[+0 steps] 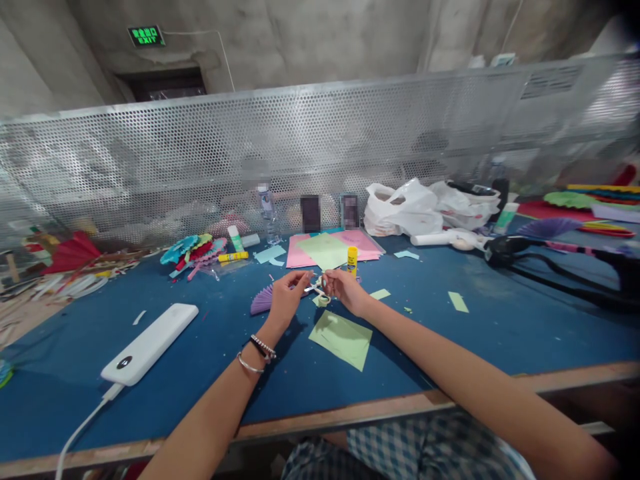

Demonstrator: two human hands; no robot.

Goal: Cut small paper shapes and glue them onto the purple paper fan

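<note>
My left hand (290,292) and my right hand (345,291) are close together above the middle of the table, fingertips pinched. Whatever they pinch is too small to make out. Between and just below them is a pair of scissors (324,301) with cream handles; whether a finger touches it I cannot tell. A purple pleated paper fan (261,301) lies beside my left hand, partly hidden by it. Nearer to me lies a light green paper sheet (343,339). Just beyond my right hand a yellow glue stick (353,260) stands upright.
Pink and green paper sheets (300,259) lie at the back, near a water bottle (269,217) and white plastic bags (405,208). A white power bank (150,343) with a cable is at left. A black strap (545,277) lies at right. Paper scraps (457,302) are scattered about.
</note>
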